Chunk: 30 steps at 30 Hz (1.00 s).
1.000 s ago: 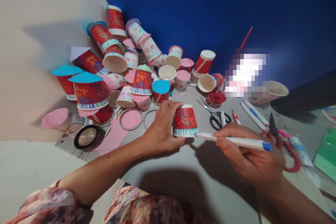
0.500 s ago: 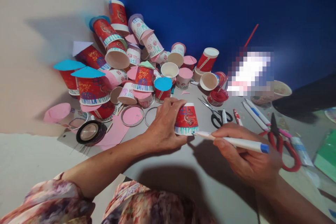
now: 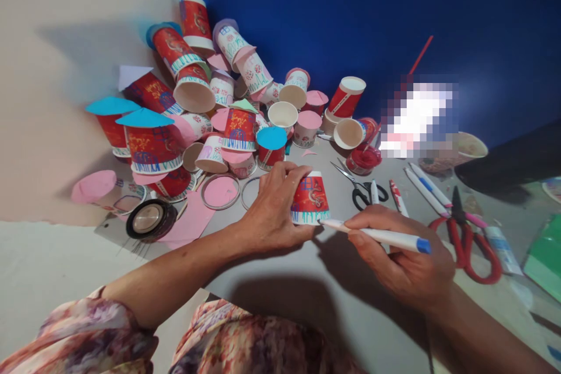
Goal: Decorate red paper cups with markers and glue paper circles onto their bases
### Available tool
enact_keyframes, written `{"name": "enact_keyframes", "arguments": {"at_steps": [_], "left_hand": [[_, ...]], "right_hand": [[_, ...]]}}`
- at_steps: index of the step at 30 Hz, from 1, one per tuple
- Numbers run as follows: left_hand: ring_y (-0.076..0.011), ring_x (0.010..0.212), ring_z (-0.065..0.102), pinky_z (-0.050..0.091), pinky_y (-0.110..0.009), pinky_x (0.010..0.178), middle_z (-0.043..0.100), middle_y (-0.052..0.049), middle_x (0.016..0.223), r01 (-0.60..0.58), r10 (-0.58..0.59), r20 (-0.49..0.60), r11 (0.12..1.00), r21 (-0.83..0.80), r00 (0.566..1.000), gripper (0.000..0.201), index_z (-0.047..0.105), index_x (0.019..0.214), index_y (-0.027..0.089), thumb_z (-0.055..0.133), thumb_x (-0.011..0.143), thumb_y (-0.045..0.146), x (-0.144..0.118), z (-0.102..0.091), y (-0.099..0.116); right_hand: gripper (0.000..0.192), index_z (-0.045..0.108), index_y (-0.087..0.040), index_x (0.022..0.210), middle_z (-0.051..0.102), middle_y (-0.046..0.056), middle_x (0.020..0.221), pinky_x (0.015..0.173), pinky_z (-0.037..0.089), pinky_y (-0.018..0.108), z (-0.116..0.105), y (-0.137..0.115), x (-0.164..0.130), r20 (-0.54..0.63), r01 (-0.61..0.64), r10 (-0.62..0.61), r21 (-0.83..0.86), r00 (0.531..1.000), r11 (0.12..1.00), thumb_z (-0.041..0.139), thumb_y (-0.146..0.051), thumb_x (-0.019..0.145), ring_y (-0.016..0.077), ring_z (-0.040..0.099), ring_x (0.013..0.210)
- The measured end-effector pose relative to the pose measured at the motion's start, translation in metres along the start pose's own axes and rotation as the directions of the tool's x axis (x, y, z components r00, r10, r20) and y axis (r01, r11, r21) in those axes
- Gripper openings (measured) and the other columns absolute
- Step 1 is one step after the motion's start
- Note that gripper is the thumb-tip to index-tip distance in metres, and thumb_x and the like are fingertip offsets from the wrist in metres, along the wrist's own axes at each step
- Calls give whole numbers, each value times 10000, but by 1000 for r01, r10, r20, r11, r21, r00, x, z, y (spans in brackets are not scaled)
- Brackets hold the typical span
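Fingers of the left hand (image 3: 272, 210) wrap an upside-down red paper cup (image 3: 310, 198) with blue scribbles mid-worktop; its writing is unreadable. Right hand (image 3: 401, 263) pinches a white blue-capped marker (image 3: 381, 236), tip at the cup's rim. Decorated paper cups (image 3: 210, 111) pile toward the far left corner.

A small red paper cup (image 3: 310, 198) stands upside down on the grey table, its rim edged with teal strokes and a blue drawing near the base. A white marker (image 3: 377, 235) with a blue end lies nearly level, its tip apparently touching the cup's rim
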<state>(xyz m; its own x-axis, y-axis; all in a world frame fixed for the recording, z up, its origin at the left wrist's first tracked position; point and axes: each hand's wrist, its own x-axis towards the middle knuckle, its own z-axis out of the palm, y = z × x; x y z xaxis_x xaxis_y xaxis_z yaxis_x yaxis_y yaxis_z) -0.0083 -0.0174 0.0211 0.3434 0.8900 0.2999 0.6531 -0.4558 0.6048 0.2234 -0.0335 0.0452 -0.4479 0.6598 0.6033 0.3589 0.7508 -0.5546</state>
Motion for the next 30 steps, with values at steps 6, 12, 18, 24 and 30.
{"name": "enact_keyframes", "arguments": {"at_steps": [6, 12, 18, 24, 30], "left_hand": [[-359, 1326, 506, 426, -558, 1113, 480, -144, 1361, 29, -29, -1, 1000, 13, 1000, 871, 411, 1436, 246, 857, 695, 349, 1, 0, 1], [-362, 1311, 518, 426, -548, 1108, 495, -152, 1372, 34, -34, 9, 999, 29, 999, 873, 431, 1452, 213, 846, 700, 366, 0, 0, 2], [-366, 1287, 533, 432, -545, 1088, 516, -167, 1360, 44, -46, 26, 998, 45, 999, 878, 456, 1453, 173, 849, 696, 378, 1, -1, 3], [-365, 1295, 526, 422, -552, 1111, 513, -162, 1354, 52, -54, 37, 998, 42, 998, 880, 456, 1470, 185, 829, 694, 367, 1, 1, 1], [-375, 1287, 526, 427, -566, 1108, 510, -152, 1355, 69, -72, 57, 996, 61, 996, 881, 471, 1472, 211, 823, 678, 359, 1, 2, 1]], "right_hand": [[135, 700, -228, 973, 722, -3, 744, 509, 497, 255, -1, 0, -1, -42, -49, 50, 22, 998, 999, 658, -108, 927, 140, 661, 561], [146, 692, -219, 996, 740, 7, 777, 525, 500, 242, 1, -2, 1, -13, -20, 20, 22, 1000, 1000, 642, -98, 932, 143, 690, 622], [112, 681, -217, 924, 703, -6, 703, 483, 470, 240, 0, -2, 3, 12, -45, 46, -32, 999, 998, 609, -139, 956, 131, 647, 548], [124, 695, -219, 969, 736, 5, 757, 504, 493, 235, 4, -4, 3, -27, -17, 17, -3, 999, 1000, 637, -115, 937, 143, 688, 607], [109, 698, -215, 930, 732, 7, 731, 512, 503, 244, 6, -5, 3, -2, -31, 31, -27, 1000, 999, 622, -138, 950, 145, 674, 573]]}}
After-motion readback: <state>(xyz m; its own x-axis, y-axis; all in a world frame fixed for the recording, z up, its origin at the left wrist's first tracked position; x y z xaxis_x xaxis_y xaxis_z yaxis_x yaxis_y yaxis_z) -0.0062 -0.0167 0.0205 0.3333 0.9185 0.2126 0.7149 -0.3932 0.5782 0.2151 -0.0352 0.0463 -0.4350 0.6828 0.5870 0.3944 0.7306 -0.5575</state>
